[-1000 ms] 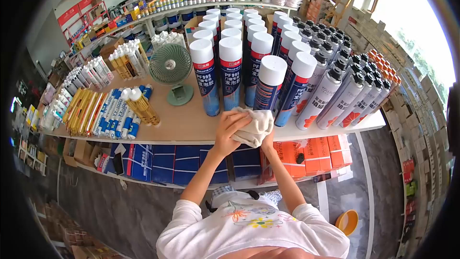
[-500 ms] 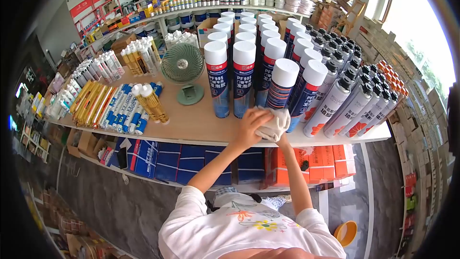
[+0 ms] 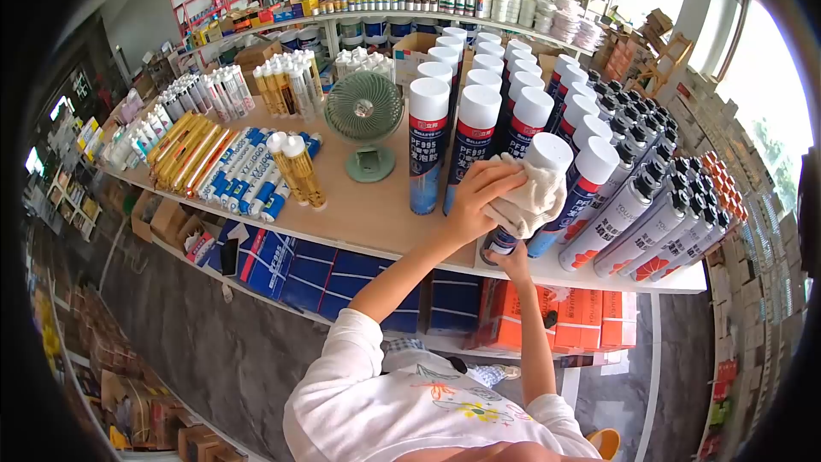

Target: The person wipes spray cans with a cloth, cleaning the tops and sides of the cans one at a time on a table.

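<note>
My left hand [image 3: 484, 198] is closed on a cream cloth [image 3: 532, 197], pressing it around the upper body of a foam spray can, just below its white cap [image 3: 548, 152]. My right hand [image 3: 511, 262] is wrapped around the can's lower end [image 3: 501, 242], near the table's front edge. The can leans, its cap away to the right; the cloth hides most of its label. Beside it stand more blue foam cans [image 3: 428, 145] with white caps, in rows. Grey cans [image 3: 609, 218] with black tops are lined up to the right.
A green fan [image 3: 368, 120] stands on the table [image 3: 376, 227], left of the cans. Gold tubes [image 3: 298, 171] and blue-white tubes [image 3: 244, 173] lie or stand farther left. Blue boxes [image 3: 346, 287] and orange boxes [image 3: 575, 316] fill the shelf below. A yellow basin [image 3: 605, 442] sits on the floor.
The cloth in my left hand has moved from the can's lower body up to just under its cap. My right hand now shows at the can's base. The view has shifted.
</note>
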Demonstrator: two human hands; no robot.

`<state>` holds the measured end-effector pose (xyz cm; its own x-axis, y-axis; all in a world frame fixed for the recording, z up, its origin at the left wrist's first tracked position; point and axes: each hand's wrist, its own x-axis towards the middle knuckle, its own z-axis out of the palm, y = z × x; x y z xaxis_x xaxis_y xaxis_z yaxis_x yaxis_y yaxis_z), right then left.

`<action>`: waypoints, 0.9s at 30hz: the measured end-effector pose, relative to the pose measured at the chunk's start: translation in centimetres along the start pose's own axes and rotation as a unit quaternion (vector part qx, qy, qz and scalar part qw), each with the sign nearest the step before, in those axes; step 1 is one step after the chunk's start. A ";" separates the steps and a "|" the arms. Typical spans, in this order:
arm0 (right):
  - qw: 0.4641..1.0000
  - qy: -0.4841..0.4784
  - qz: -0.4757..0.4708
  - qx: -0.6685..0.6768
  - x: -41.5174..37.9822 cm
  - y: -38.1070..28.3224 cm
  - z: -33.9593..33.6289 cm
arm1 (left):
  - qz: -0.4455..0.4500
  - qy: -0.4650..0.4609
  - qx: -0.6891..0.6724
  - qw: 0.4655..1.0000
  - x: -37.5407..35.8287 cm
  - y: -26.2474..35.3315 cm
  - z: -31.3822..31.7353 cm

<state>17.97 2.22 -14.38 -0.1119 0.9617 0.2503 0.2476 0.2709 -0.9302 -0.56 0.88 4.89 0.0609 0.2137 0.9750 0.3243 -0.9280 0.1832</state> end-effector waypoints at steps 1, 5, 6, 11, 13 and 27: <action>1.000 -0.001 -0.005 -0.023 0.2 0.8 0.0 | -0.023 -0.001 -0.029 0.999 -1.0 -0.6 0.2; 0.985 0.012 -0.165 -0.040 -0.3 3.7 -0.1 | -0.011 -0.080 0.000 0.997 -8.9 -1.1 0.2; 0.975 0.013 -0.194 -0.103 -0.4 5.3 -0.6 | -0.017 -0.075 0.001 0.997 -10.5 -0.8 0.7; 0.984 -0.030 -0.173 -0.019 -0.1 6.6 -1.1 | -0.012 -0.105 0.020 0.994 -10.4 0.7 1.0; 0.987 -0.046 -0.150 0.034 0.2 5.2 -0.8 | -0.005 -0.071 0.023 0.997 -6.7 0.7 1.4; 0.980 -0.015 -0.183 -0.073 -0.4 8.8 0.0 | -0.128 -0.097 -0.035 0.986 -13.3 1.9 0.3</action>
<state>20.20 4.26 -22.65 -0.2475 0.7977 0.5499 0.3204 0.6030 -0.7306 -0.45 -3.59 -7.80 0.1669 0.4927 0.8541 0.2878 -0.8528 0.4357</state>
